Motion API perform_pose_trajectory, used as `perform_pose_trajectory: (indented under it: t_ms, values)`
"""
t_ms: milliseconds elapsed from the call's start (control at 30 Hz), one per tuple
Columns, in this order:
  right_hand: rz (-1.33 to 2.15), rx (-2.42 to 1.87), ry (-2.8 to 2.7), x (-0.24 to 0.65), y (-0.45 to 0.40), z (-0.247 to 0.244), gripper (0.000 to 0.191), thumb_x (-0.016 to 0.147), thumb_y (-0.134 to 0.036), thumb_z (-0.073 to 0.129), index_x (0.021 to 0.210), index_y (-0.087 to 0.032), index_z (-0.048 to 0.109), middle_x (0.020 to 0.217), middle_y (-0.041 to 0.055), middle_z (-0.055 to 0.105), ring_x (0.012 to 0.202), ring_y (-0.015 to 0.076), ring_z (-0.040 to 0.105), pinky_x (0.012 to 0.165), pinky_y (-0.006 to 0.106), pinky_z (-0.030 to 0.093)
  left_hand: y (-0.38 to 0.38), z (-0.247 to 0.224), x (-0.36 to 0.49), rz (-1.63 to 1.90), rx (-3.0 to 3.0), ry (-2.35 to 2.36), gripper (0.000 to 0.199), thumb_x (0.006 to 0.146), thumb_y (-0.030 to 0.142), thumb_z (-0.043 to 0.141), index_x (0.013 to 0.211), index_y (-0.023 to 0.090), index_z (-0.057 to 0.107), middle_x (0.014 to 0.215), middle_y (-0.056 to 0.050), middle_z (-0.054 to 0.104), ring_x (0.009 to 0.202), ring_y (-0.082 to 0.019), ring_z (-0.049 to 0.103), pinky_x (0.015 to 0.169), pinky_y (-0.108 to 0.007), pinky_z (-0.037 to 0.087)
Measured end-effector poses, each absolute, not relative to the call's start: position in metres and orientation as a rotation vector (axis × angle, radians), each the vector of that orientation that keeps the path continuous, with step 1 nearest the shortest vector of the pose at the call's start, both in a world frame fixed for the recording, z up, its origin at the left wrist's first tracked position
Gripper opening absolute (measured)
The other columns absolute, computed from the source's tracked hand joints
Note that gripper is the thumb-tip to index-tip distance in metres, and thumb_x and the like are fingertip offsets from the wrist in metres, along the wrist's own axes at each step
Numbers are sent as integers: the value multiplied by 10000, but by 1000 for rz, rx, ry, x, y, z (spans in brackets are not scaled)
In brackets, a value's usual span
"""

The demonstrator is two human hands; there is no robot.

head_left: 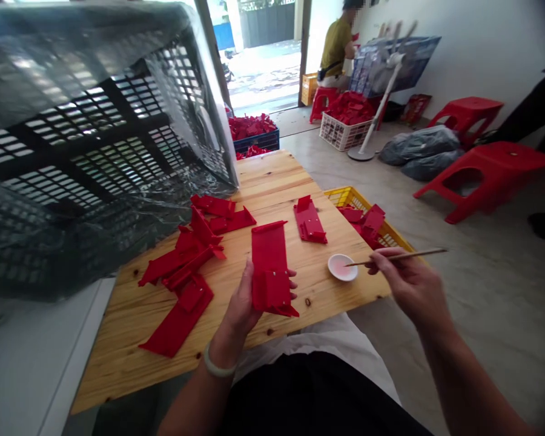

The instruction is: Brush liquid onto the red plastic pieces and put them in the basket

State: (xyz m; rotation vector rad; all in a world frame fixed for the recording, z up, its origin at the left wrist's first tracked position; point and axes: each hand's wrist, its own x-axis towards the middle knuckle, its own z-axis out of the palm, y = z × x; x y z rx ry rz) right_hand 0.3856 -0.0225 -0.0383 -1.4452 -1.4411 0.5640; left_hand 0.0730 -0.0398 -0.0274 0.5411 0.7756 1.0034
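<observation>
While the left hand (pixel 240 297) clamps a red plastic panel (pixel 267 260) just above the pine table (pixel 272 181), the right hand (pixel 411 284) pinches a thin brush (pixel 402 255). Its tip hangs over a small white dish (pixel 343 267).

My bare left hand (pixel 241 301), bare right hand (pixel 411 287). One thin wooden paintbrush (pixel 395 258), one small round white ceramic dish (pixel 343 267), one flat red plastic piece (pixel 269 266) held, three red plastic stools (pixel 484 172).
</observation>
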Motion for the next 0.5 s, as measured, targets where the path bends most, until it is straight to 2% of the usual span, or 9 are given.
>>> perform_pose_trajectory:
  t_ms: [167, 333, 400, 500]
  values:
    - [606, -1145, -1373, 348, -50, 11, 110, 1042, -298, 723, 1127, -256, 779, 978, 22, 805, 853, 194, 777, 865, 319, 631, -57, -20, 88, 1131, 644, 1015, 857, 939, 855, 574, 1185, 70, 813, 1138, -230, 827, 868, -303, 814, 767, -382, 669]
    - [528, -827, -1694, 319, -55, 31, 311, 1015, -80, 673, 1256, -261, 748, 1109, 31, 803, 1047, 216, 773, 1021, 360, 605, -66, -5, 94, 1120, 704, 1058, 824, 921, 815, 654, 1328, 106, 755, 1133, -216, 830, 1024, -362, 806, 864, -437, 658]
    - [522, -776, -1745, 313, -53, 30, 350, 1002, -46, 671, 1284, -244, 732, 1127, 41, 801, 1111, 235, 761, 1071, 393, 579, -66, -1, 95, 1130, 740, 1064, 839, 922, 808, 661, 1404, 123, 708, 1170, -204, 824, 1038, -355, 804, 881, -434, 655]
    - [549, -746, -1792, 310, -50, 28, 384, 994, -34, 671, 1309, -248, 718, 1125, 41, 800, 1089, 243, 759, 1091, 430, 560, -66, 0, 96, 1141, 783, 1058, 844, 928, 809, 651, 1425, 128, 685, 1210, -198, 810, 1001, -336, 808, 856, -421, 656]
